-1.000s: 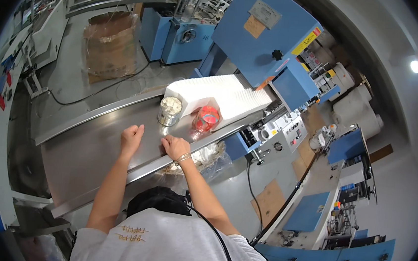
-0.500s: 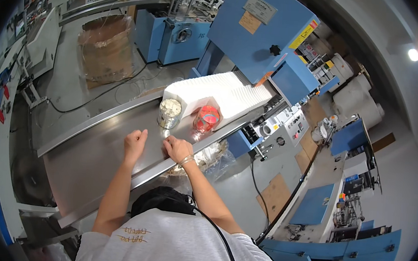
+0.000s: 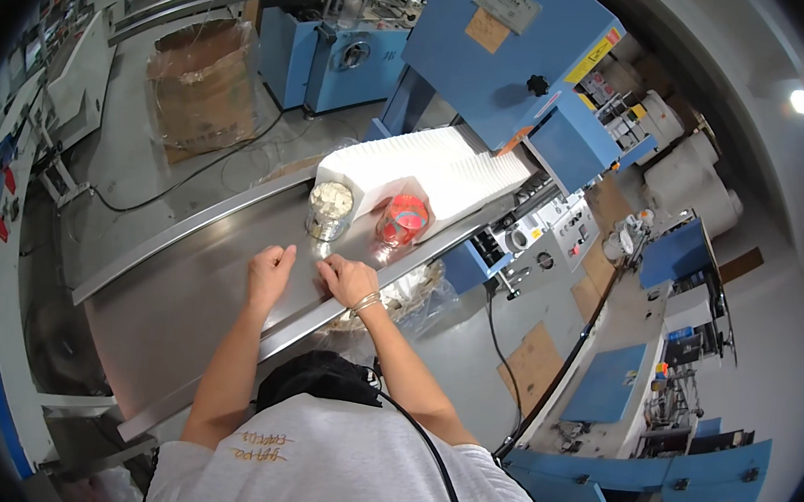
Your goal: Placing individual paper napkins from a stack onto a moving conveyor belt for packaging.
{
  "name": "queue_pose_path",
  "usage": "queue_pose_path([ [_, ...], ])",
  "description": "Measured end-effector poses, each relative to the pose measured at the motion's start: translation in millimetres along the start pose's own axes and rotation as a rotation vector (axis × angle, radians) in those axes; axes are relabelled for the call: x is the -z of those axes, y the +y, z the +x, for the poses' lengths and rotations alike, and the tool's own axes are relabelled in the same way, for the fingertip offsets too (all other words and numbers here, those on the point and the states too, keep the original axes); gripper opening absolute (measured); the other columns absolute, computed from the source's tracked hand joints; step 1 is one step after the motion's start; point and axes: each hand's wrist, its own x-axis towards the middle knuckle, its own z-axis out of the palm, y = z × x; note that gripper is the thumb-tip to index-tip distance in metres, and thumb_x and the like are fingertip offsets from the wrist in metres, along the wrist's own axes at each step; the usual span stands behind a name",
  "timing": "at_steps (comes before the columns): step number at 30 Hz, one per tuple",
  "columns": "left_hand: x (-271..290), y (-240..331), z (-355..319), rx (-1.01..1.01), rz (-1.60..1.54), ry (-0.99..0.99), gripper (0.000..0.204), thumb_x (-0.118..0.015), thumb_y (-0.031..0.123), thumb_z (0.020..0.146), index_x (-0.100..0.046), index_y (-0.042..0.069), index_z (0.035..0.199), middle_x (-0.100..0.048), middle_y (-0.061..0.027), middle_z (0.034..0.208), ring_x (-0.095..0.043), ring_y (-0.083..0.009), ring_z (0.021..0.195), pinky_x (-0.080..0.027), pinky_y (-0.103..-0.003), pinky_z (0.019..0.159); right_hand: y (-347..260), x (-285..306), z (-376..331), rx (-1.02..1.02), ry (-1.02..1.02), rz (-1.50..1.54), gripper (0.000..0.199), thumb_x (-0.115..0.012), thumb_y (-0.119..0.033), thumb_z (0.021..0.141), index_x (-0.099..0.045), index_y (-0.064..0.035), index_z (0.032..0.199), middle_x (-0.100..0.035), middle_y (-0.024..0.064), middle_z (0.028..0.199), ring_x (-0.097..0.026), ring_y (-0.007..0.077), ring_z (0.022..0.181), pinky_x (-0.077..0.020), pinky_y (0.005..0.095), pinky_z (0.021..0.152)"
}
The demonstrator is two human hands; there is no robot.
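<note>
1. Blue machinery point(image 3: 504, 69) filled the upper centre, beyond a metal table point(image 3: 178, 298).
2. Left hand point(image 3: 270, 276), left of centre: grip was clenched.
3. Right hand point(image 3: 351, 283), nearer centre: curled; its grip's contents could not be told.
4. Pale-filled jar point(image 3: 330, 210) and red jar point(image 3: 405, 220) stood above both, beside white stack point(image 3: 428, 167).

Just behind the right hand point(image 3: 351, 282) sit pale metal bangles point(image 3: 367, 301); farther back, a light grey short-sleeved shirt point(image 3: 344, 480) bears orange markings point(image 3: 261, 446), crossed by a black cable point(image 3: 449, 488).
</note>
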Motion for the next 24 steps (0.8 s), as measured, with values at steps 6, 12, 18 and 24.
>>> queue_pose_path([
  [6,-0.6,10.4,0.5,0.116,-0.093,-0.023,0.035,-0.062,0.022,0.086,-0.054,-0.001,0.061,-0.05,-0.0129,0.057,-0.049,-0.0231,0.053,-0.04,-0.033,0.054,2.1,0.5,0.7,-0.005,0.011,-0.008,0.029,-0.054,-0.039,0.087,-0.067,-0.0128,0.088,-0.065,0.0161,0.07,-0.064,0.0356,0.068,-0.0507,0.0455,0.063],
  [12,-3.0,-5.2,2.3,-0.133,-0.033,0.073,0.023,-0.056,0.023,0.092,-0.061,0.002,0.083,-0.062,-0.0059,0.078,-0.058,-0.0129,0.067,-0.046,-0.028,0.062,4.0,-1.0,2.8,-0.003,0.004,0.001,0.029,-0.054,-0.039,0.087,-0.066,-0.0124,0.087,-0.065,0.0154,0.071,-0.064,0.0353,0.069,-0.051,0.0454,0.064],
  [18,25.1,70.6,2.9,-0.245,-0.144,0.191,0.026,-0.055,0.014,0.09,-0.058,0.004,0.114,-0.056,-0.011,0.123,-0.055,-0.0225,0.11,-0.047,-0.032,0.085,3.4,-2.0,4.9,-0.001,-0.024,0.005,0.03,-0.053,-0.039,0.087,-0.067,-0.0127,0.087,-0.065,0.016,0.072,-0.064,0.0353,0.071,-0.0506,0.0456,0.066],
  [24,99.8,241.0,-47.2,-0.674,-0.808,-0.212,0.079,-0.038,0.061,0.091,-0.019,0.008,0.147,-0.025,-0.0188,0.149,-0.021,-0.0343,0.14,-0.026,-0.044,0.106,10.0,3.0,2.9,-0.016,-0.022,0.007,0.028,-0.052,-0.037,0.088,-0.067,-0.0143,0.091,-0.067,0.0168,0.077,-0.065,0.0355,0.075,-0.0507,0.0463,0.068],
])
